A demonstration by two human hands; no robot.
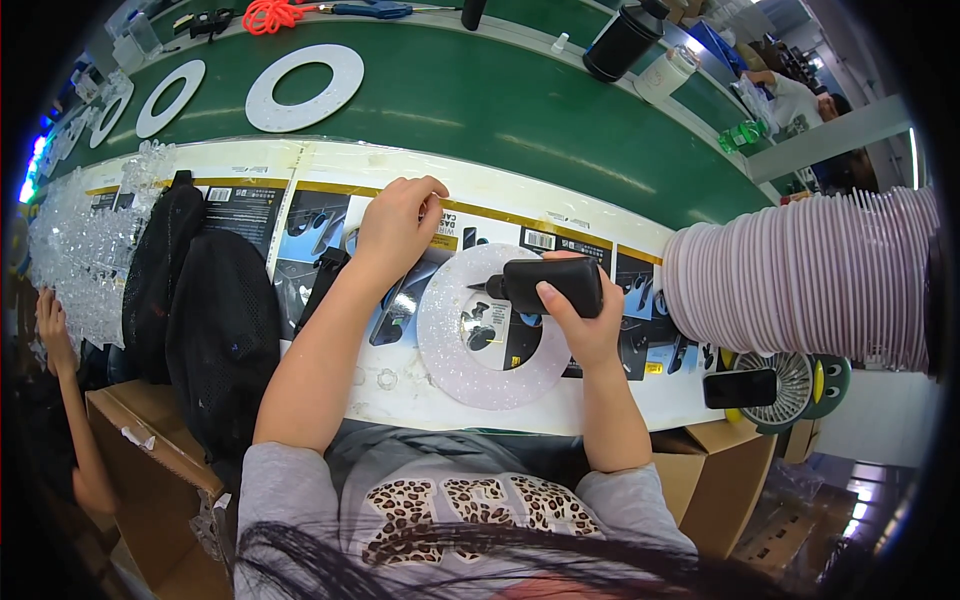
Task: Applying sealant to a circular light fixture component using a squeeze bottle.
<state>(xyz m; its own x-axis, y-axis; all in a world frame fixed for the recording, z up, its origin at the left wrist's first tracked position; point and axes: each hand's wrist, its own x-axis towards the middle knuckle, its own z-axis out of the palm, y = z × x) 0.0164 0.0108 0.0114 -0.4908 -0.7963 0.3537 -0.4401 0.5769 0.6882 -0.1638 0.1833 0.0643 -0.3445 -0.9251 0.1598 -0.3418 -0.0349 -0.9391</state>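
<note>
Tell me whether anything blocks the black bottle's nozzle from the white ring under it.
Nothing visible does. The right hand holds the black bottle, its nozzle over the upper-left part of the white ring. The left hand is off to the ring's upper left. Whether the tip touches the ring, I cannot tell.

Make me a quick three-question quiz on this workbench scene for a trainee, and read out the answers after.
1. Multiple choice: which hand grips the black nozzle bottle? (a) left (b) right (c) both
2. True or false: the phone is to the right of that bottle.
3. Fill in: the speckled white disc nearest the bottle has a round ___ in its middle.
Key: 1 b, the right hand; 2 true; 3 hole.
</note>
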